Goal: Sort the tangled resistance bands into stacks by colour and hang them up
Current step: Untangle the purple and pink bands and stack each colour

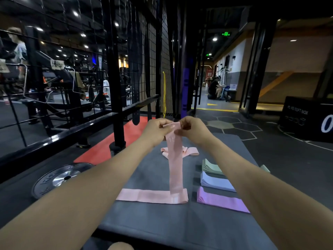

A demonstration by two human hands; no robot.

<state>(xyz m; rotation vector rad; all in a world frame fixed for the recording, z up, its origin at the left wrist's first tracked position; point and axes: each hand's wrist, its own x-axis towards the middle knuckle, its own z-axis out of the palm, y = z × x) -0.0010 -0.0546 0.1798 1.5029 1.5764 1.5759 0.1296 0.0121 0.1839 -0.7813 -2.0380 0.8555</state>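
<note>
My left hand (157, 129) and my right hand (191, 128) pinch the top end of a pink resistance band (175, 163), which hangs straight down over the grey mat (144, 219). Its lower end reaches a flat pink band (147, 195) lying crosswise on the mat. Behind the hanging band lies a loose pink band (191, 151), partly hidden. To the right sit three folded stacks: green (211, 167), pale blue (215, 182) and purple (219, 200).
A black wire-grid rack (126, 69) stands at the left and ahead. A weight plate (61, 177) lies on the floor left of the mat, beside a red mat (108, 150). A black soft box (306, 118) sits at the right. People are far off.
</note>
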